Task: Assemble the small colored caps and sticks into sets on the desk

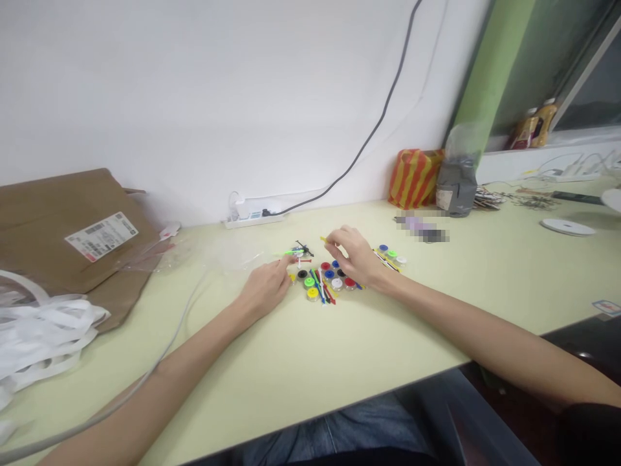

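My left hand [268, 283] rests on the pale yellow-green table [339, 349], its fingertips pinching a thin green stick [291, 252]. My right hand [353, 255] hovers just right of it, thumb and forefinger pinched on a small yellow stick [324, 239]. Between and below the hands lies a cluster of small round coloured discs [324, 276], red, blue, green, black, white and yellow, with several thin coloured sticks [323, 288]. A few more discs [391, 254] lie to the right of my right hand.
A white power strip [252, 215] with a dark cable sits by the wall. A brown package [72, 239] and white strapping [39, 330] lie left. A striped bag [415, 177], a grey packet [456, 184] and a white disc [567, 226] stand right.
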The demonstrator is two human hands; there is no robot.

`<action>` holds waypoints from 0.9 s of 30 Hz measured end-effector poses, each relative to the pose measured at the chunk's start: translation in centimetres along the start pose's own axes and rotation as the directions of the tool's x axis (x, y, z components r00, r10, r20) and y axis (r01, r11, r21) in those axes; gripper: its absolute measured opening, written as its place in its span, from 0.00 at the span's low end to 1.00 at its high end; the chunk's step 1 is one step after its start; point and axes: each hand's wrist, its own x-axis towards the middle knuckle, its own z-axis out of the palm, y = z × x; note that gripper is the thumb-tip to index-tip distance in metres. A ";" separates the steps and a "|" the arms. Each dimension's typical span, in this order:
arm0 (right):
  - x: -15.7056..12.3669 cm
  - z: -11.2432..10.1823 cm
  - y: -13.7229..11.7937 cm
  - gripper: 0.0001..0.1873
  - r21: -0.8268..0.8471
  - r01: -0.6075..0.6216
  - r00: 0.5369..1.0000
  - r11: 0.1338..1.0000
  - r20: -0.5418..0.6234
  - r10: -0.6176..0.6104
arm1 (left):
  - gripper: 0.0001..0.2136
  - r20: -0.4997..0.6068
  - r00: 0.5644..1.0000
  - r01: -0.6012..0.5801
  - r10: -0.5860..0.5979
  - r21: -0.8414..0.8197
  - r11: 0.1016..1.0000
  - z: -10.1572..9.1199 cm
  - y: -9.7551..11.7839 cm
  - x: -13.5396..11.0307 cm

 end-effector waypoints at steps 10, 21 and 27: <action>0.0 -0.2 -4.0 0.16 0.438 -0.269 0.962 0.858 0.171 0.214 | 0.10 -0.319 0.921 -0.256 0.222 -0.068 0.964 -0.9 1.6 -0.7; -0.5 0.8 -4.1 0.11 0.582 -0.347 0.936 0.735 0.269 0.229 | 0.14 -0.287 0.894 -0.353 0.346 0.028 0.935 -1.6 2.9 -0.6; -0.7 0.8 -4.4 0.16 0.620 -0.378 0.924 0.688 0.298 0.239 | 0.14 -0.155 0.891 -0.432 0.428 0.003 0.902 -2.2 3.0 -0.8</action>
